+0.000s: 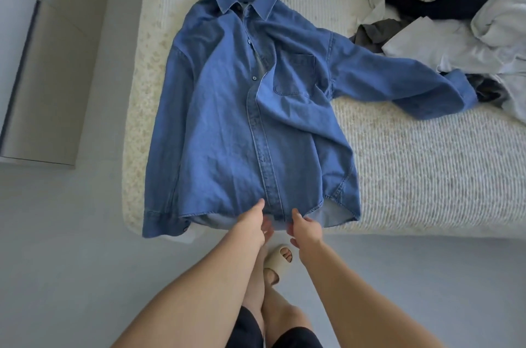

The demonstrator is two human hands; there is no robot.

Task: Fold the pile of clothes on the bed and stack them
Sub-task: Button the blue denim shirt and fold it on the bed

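A blue denim shirt (227,108) lies front up on the bed (427,177), collar away from me and hem at the near edge. One sleeve stretches right toward the clothes pile (444,20); the other runs down the shirt's left side. My left hand (254,221) pinches the hem near the button placket, thumb on top and fingers under the cloth. My right hand (306,229) pinches the hem just right of the placket in the same way.
The pile at the bed's far right holds white, black, grey and camouflage garments. A pale cabinet (37,86) stands to the left across the grey floor. My legs and a beige slipper (280,258) are below the bed edge.
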